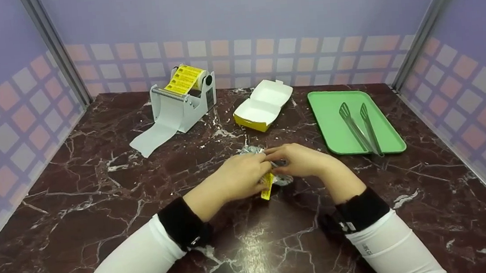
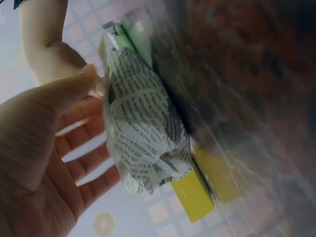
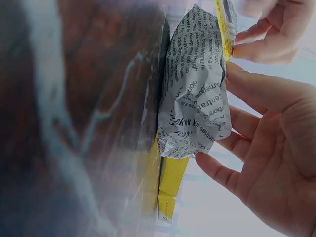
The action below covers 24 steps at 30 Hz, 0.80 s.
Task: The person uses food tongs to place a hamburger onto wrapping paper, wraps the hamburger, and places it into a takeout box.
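Newsprint-patterned paper packet (image 3: 195,94) lies mid-frame in the head view; my left hand (image 1: 244,175) and right hand (image 1: 296,160) touch it, fingers spread, left fingertips at the yellow label (image 1: 267,188). Above, a clamshell box (image 1: 261,108) stands open.

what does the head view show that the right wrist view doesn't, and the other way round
Only the head view shows the label dispenser, the green tray with the tongs lying on it, and the white inside of the open box.

Only the right wrist view shows the printed words along the side of the wrapped package and the palm of the right hand.

Both show the left hand and right hand, the package, the yellow label, the yellow outside of the box and the dark table.
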Available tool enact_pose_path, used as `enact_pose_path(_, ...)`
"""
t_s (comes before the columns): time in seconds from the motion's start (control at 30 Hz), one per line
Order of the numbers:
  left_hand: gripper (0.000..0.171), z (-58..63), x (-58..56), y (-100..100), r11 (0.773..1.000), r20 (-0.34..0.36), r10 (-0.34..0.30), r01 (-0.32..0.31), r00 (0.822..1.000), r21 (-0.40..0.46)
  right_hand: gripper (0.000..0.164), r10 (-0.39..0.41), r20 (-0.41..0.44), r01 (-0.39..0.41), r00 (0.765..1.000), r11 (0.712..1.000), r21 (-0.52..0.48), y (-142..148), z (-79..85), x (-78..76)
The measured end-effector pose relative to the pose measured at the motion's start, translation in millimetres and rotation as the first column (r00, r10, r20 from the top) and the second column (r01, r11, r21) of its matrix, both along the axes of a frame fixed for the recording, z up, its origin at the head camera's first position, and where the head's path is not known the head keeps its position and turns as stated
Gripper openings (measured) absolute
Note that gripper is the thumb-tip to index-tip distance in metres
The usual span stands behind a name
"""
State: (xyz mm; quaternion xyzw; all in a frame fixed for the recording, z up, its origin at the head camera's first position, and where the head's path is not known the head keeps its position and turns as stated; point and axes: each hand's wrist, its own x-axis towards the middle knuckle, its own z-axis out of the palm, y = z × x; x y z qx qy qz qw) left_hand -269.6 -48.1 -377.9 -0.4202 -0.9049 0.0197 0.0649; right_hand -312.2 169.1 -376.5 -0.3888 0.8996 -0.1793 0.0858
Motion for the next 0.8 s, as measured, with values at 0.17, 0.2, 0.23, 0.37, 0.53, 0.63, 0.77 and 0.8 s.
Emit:
enact_pose_path(0.17,0.045,-5.7,-1.4,10,0.999,-0.116,0.005,-0.012,0.993,-0.052,0.040,-0.023,0.010,0.023,1.000,1.000,-0.018,1,-1.6,-3.7)
enact_pose_path(0.2,0.042,-6.5,-2.3,12,0.998,-0.139,0.000,-0.008,0.990,-0.054,0.040,-0.029,0.009,0.029,1.000,0.999,-0.022,1,-1.9,-4.4)
enact_pose_path(0.23,0.040,-7.5,-3.6,14,0.999,-0.157,-0.004,-0.004,0.988,-0.052,0.040,-0.037,0.008,0.037,0.999,0.999,-0.025,1,-2.1,-4.8)
enact_pose_path(0.37,0.036,-10.1,-9.5,17,0.999,-0.191,-0.005,-0.003,0.982,-0.044,0.039,-0.044,0.006,0.044,0.999,0.999,-0.031,1,-3.3,-6.4)
enact_pose_path(0.53,0.030,-13.2,-13.3,17,0.998,-0.249,-0.015,-0.001,0.968,-0.063,0.036,-0.040,0.002,0.040,0.999,0.999,-0.037,0,-3.3,-7.6)
enact_pose_path(0.63,0.019,-14.7,-13.0,19,0.995,-0.324,-0.040,0.009,0.945,-0.098,0.037,-0.051,-0.005,0.050,0.999,0.998,-0.047,1,-2.4,-7.2)
enact_pose_path(0.77,0.023,-11.5,-9.8,17,0.992,-0.313,-0.040,0.000,0.949,-0.128,0.042,-0.053,0.018,0.054,0.998,0.996,-0.067,3,-1.7,-6.2)
enact_pose_path(0.8,0.029,-9.3,-8.7,15,0.992,-0.286,-0.029,-0.008,0.958,-0.128,0.043,-0.050,0.031,0.052,0.998,0.996,-0.073,4,-1.5,-5.8)
